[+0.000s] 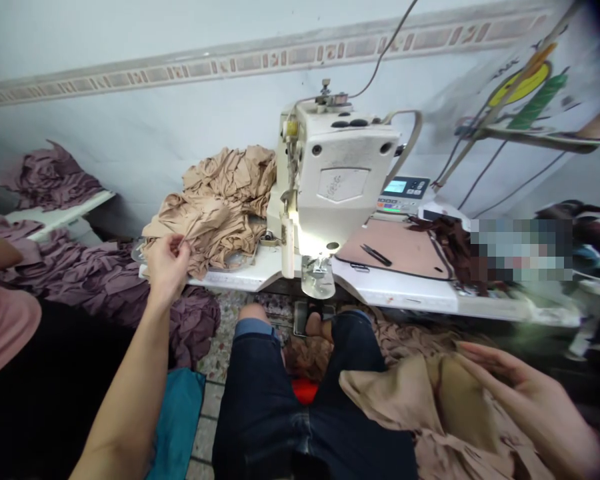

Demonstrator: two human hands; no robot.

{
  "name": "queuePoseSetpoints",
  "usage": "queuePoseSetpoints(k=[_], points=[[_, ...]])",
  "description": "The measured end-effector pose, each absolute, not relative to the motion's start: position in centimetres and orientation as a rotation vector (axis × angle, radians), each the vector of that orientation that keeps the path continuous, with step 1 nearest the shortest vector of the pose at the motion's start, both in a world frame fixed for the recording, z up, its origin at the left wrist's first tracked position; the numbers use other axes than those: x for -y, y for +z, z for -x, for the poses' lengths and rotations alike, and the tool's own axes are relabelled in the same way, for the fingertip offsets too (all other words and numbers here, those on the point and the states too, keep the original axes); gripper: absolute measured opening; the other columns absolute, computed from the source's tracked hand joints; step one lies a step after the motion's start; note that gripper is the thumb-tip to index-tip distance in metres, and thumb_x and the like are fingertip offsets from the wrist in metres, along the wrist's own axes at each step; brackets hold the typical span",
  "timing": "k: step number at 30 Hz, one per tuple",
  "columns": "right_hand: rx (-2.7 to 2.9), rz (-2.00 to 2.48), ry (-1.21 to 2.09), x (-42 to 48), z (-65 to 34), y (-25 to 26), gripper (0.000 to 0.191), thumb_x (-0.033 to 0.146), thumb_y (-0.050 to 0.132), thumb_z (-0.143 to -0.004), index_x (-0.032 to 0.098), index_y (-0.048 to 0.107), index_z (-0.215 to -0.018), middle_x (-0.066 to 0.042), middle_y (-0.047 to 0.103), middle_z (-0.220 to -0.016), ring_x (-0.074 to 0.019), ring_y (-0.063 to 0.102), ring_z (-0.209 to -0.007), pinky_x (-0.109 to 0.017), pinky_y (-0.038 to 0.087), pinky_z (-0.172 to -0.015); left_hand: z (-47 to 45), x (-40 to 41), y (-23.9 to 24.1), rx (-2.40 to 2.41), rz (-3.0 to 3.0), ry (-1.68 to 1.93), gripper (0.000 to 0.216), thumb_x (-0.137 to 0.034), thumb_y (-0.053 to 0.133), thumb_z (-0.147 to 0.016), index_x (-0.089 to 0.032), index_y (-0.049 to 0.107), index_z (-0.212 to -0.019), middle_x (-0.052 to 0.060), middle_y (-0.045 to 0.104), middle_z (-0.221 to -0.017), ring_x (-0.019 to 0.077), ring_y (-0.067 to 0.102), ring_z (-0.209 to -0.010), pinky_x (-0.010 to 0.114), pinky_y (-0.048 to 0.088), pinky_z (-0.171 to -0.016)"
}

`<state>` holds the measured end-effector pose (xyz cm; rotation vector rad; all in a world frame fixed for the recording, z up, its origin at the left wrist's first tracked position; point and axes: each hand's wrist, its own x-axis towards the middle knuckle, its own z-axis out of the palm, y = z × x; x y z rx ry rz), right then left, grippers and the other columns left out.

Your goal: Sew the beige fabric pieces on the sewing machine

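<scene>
My left hand (173, 261) is closed in a pinch on the edge of a tan fabric piece (200, 223). That piece lies on a heaped pile of similar tan cloth, left of a white sewing machine (337, 173). Low on the right, my right hand (530, 403) has its fingers stretched out and apart, touching or just over a beige fabric piece (405, 393). This piece is loosely folded beside my right thigh, above more crumpled beige cloth (450, 457). The machine's lamp lights its needle area and clear guard (318, 280).
Black thread snips (376, 255) lie on a pink mat (390, 243) right of the machine, near a control panel (404, 190). Purple cloth (105, 273) is heaped at left, beside another person's arm (0, 253). Teal cloth (177, 420) hangs near my left leg.
</scene>
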<state>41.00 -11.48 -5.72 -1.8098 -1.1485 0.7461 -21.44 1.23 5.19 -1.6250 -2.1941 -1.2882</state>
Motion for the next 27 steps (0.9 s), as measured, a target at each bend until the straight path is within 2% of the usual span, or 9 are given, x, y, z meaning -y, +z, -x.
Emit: queuePoseSetpoints(k=[4,8,11,14,17,19,22,24,27], points=[[1.293,1.717,1.006,11.5,-36.0,-8.2,0.045,0.063,0.089,-0.062,0.025,0.088,-0.087,-0.019,0.084,-0.101,-0.0417,0.078,-0.093,-0.05,0.061,-0.082,18.5,0.1,7.7,1.884,1.813,-1.802,0.03,-0.038,0.066,-0.092,-0.016,0.071,-0.111,0.006,0.073,-0.092,0.018,0.069,-0.079,0.027,0.056,-0.072],[1.6,1.384,1.245,11.7,-25.7,-8.4,0.041,0.062,0.078,-0.085,0.022,0.087,-0.087,-0.012,0.082,-0.089,-0.0316,0.076,-0.084,-0.04,0.059,-0.077,13.5,3.5,8.2,1.907,2.2,-1.964,0.034,-0.043,0.075,-0.091,-0.017,0.074,-0.112,0.005,0.072,-0.085,0.0153,0.066,-0.068,0.023,0.053,-0.061],[1.642,1.225,1.203,11.3,-19.9,-6.9,0.037,0.055,0.073,-0.095,0.021,0.084,-0.084,-0.008,0.078,-0.084,-0.0245,0.071,-0.078,-0.033,0.054,-0.069,10.7,6.0,6.4,2.041,2.588,-1.896,0.032,-0.045,0.076,-0.093,-0.017,0.077,-0.108,0.007,0.074,-0.086,0.0164,0.067,-0.068,0.024,0.054,-0.06],[1.493,1.098,1.29,10.1,-16.8,-5.8,0.033,0.05,0.081,-0.09,0.021,0.083,-0.105,-0.01,0.079,-0.108,-0.0234,0.072,-0.089,-0.029,0.053,-0.067,9.0,7.7,3.7,2.133,3.029,-1.668,0.035,-0.045,0.069,-0.099,-0.018,0.076,-0.118,0.006,0.071,-0.082,0.0163,0.066,-0.068,0.024,0.053,-0.061],[1.457,0.873,1.616,8.7,-15.4,-5.8,0.057,0.049,0.089,-0.082,0.022,0.076,-0.131,-0.01,0.076,-0.127,-0.0192,0.07,-0.086,-0.026,0.053,-0.065,8.0,8.6,1.8,2.018,3.368,-1.36,0.031,-0.041,0.064,-0.102,-0.02,0.078,-0.121,0.01,0.077,-0.098,0.0214,0.073,-0.09,0.028,0.059,-0.078],[1.513,0.754,1.798,8.0,-15.1,-6.0,0.052,0.054,0.088,-0.082,0.018,0.08,-0.118,-0.006,0.079,-0.105,-0.016,0.066,-0.076,-0.025,0.052,-0.065,7.8,8.7,1.2,1.889,3.474,-1.214,0.029,-0.036,0.063,-0.102,-0.022,0.078,-0.122,0.011,0.078,-0.109,0.0228,0.073,-0.1,0.03,0.059,-0.086],[1.615,0.801,1.802,7.3,-15.8,-5.6,0.047,0.061,0.084,-0.082,0.014,0.079,-0.084,0.0,0.07,-0.071,-0.0139,0.058,-0.063,-0.024,0.045,-0.058,8.1,8.5,0.6,1.828,3.474,-1.054,0.029,-0.033,0.061,-0.104,-0.023,0.077,-0.126,0.006,0.079,-0.099,0.0196,0.073,-0.087,0.027,0.057,-0.079],[1.717,0.899,1.596,7.1,-16.8,-4.6,0.045,0.059,0.082,-0.087,0.015,0.077,-0.077,-0.001,0.067,-0.068,-0.0141,0.055,-0.062,-0.024,0.042,-0.056,8.3,8.1,0.0,1.773,3.419,-0.967,0.024,-0.032,0.062,-0.104,-0.024,0.08,-0.118,0.006,0.079,-0.095,0.0201,0.073,-0.086,0.028,0.055,-0.082],[1.887,0.949,1.299,7.0,-18.3,-2.5,0.04,0.051,0.078,-0.094,0.017,0.077,-0.072,-0.003,0.068,-0.071,-0.0147,0.056,-0.064,-0.024,0.041,-0.057,7.8,7.6,-1.1,1.638,3.277,-0.966,0.02,-0.031,0.065,-0.103,-0.024,0.083,-0.104,0.01,0.08,-0.103,0.0249,0.072,-0.102,0.035,0.053,-0.096]])
